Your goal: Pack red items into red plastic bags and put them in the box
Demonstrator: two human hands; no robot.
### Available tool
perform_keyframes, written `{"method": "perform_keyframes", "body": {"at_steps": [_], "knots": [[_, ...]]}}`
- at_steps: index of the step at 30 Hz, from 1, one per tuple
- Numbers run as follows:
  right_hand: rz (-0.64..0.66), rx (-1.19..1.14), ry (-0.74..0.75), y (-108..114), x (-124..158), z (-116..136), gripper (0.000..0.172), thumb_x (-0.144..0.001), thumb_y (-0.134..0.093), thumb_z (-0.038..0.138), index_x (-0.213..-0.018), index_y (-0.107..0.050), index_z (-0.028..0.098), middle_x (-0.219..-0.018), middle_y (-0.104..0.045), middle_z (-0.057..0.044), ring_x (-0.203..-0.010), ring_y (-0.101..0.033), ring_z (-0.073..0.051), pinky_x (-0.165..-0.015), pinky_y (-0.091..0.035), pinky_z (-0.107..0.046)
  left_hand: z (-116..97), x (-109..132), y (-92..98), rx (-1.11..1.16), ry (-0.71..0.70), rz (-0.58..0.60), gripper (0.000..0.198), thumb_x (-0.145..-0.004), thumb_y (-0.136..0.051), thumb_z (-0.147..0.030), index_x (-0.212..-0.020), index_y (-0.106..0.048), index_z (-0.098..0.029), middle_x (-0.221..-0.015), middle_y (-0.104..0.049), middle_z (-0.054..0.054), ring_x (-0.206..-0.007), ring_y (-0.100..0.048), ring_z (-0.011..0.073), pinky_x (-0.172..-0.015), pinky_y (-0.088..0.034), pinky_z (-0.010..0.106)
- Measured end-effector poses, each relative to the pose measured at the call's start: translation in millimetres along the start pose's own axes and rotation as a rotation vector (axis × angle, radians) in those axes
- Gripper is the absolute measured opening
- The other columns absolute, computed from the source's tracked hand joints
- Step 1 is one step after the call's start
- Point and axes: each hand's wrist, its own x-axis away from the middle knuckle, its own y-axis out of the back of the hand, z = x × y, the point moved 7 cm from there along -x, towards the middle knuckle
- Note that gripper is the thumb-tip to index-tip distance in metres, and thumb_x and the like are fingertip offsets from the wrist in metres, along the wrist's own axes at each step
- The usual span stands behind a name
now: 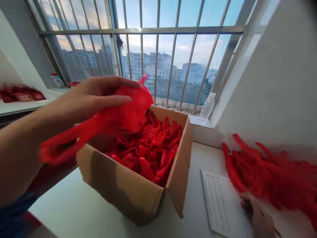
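Observation:
My left hand (pixel 99 92) is closed on a crumpled red plastic bag (pixel 135 105), its handle loop hanging down to the left. It is above the left side of an open cardboard box (pixel 123 185). Inside the box lie several red bags (pixel 158 142). At the lower right, my right hand (pixel 259 215) is blurred, low beside a white sheet with printed lines (pixel 220 201) and a heap of red bags (pixel 267 172). Its fingertips are near the heap's lower edge; whether they grip anything is unclear.
A clear plastic bottle (pixel 207 108) stands on the window sill at the right corner. Behind the box is a barred window (pixel 158 30). Red packages (pixel 23 94) lie on a ledge at the far left. The box rests on a white table (pixel 99 211).

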Motion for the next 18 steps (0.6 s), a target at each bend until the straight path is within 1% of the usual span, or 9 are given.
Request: {"method": "perform_keyframes", "body": {"at_steps": [1, 2, 3, 5, 9, 11, 15, 16, 18], "knots": [[-0.002, 0.003, -0.012, 1.3, -1.2, -2.3, 0.046, -0.067, -0.071, 0.058, -0.090, -0.072, 0.019, -0.089, -0.072, -0.004, -0.077, -0.066, -0.021, -0.068, -0.056, -0.032, -10.1, -17.1, 10.1, 0.033, -0.162, -0.029, 0.060, -0.086, -0.048, -0.052, -0.140, -0.048, -0.024, -0.114, -0.064, -0.005, -0.100, -0.061, 0.0270, -0.082, -0.044, 0.033], [-0.003, 0.004, -0.019, 2.2, -2.3, -3.9, 0.046, -0.066, -0.071, 0.058, -0.090, -0.072, 0.019, -0.090, -0.072, -0.005, -0.077, -0.066, -0.021, -0.068, -0.057, -0.032, -17.5, -35.5, 8.6, 0.002, -0.280, 0.021, 0.063, -0.083, -0.051, -0.048, -0.139, -0.049, -0.019, -0.110, -0.064, -0.005, -0.100, -0.061, 0.0241, -0.084, -0.042, 0.032], [-0.007, 0.007, -0.020, 3.1, -2.9, -4.7, 0.047, -0.066, -0.072, 0.058, -0.090, -0.073, 0.018, -0.090, -0.072, -0.005, -0.077, -0.066, -0.021, -0.067, -0.057, -0.033, -21.3, -55.3, -1.2, -0.062, -0.340, 0.098, 0.062, -0.086, -0.047, -0.040, -0.140, -0.048, -0.011, -0.106, -0.064, -0.003, -0.101, -0.060, 0.0219, -0.088, -0.040, 0.032], [-0.010, 0.032, -0.014, 3.6, -2.7, -4.3, 0.049, -0.065, -0.071, 0.060, -0.092, -0.073, 0.018, -0.090, -0.072, -0.006, -0.076, -0.066, -0.022, -0.066, -0.057, -0.034, -24.6, -94.7, -36.4, -0.173, -0.374, 0.250, 0.058, -0.088, -0.039, -0.027, -0.140, -0.046, -0.003, -0.101, -0.064, -0.001, -0.101, -0.060, 0.0198, -0.092, -0.038, 0.033], [-0.018, 0.060, 0.002, 2.5, 0.8, 0.7, 0.052, -0.067, -0.069, 0.063, -0.092, -0.073, 0.018, -0.091, -0.073, -0.006, -0.077, -0.066, -0.022, -0.067, -0.057, -0.034, -35.7, -153.1, -121.3, -0.234, -0.413, 0.403, 0.057, -0.078, -0.058, -0.020, -0.135, -0.058, -0.016, -0.104, -0.069, -0.002, -0.098, -0.062, 0.0193, -0.091, -0.043, 0.025], [-0.015, 0.057, -0.001, 1.6, 1.8, 1.7, 0.053, -0.068, -0.069, 0.064, -0.092, -0.074, 0.017, -0.091, -0.072, -0.006, -0.077, -0.066, -0.021, -0.069, -0.056, -0.033, -42.8, -170.6, -155.3, -0.262, -0.473, 0.424, 0.057, -0.079, -0.059, -0.018, -0.136, -0.057, -0.016, -0.111, -0.069, 0.001, -0.100, -0.063, 0.0199, -0.091, -0.043, 0.023], [-0.001, 0.057, -0.017, 1.3, 0.0, -2.0, 0.056, -0.068, -0.070, 0.065, -0.094, -0.074, 0.016, -0.090, -0.072, -0.006, -0.077, -0.065, -0.020, -0.070, -0.055, -0.033, -38.4, -192.2, -201.5, -0.370, -0.448, 0.476, 0.070, -0.089, -0.056, -0.032, -0.153, -0.032, -0.016, -0.125, -0.066, 0.009, -0.109, -0.063, 0.0248, -0.095, -0.043, 0.028], [0.001, 0.057, -0.017, 1.5, -0.6, -3.1, 0.057, -0.068, -0.070, 0.066, -0.095, -0.074, 0.016, -0.090, -0.072, -0.007, -0.077, -0.064, -0.020, -0.069, -0.055, -0.032, -34.8, -194.1, -209.9, -0.396, -0.431, 0.487, 0.069, -0.091, -0.055, -0.035, -0.153, -0.031, -0.016, -0.128, -0.064, 0.011, -0.112, -0.062, 0.0259, -0.097, -0.043, 0.029], [0.012, 0.060, -0.027, 1.1, -0.8, -5.0, 0.057, -0.069, -0.069, 0.066, -0.095, -0.074, 0.016, -0.088, -0.072, -0.006, -0.077, -0.064, -0.020, -0.068, -0.055, -0.032, -28.0, -192.1, -225.7, -0.412, -0.416, 0.498, 0.060, -0.093, -0.052, -0.036, -0.148, -0.040, -0.016, -0.133, -0.062, 0.012, -0.116, -0.061, 0.0266, -0.098, -0.042, 0.030]]}}
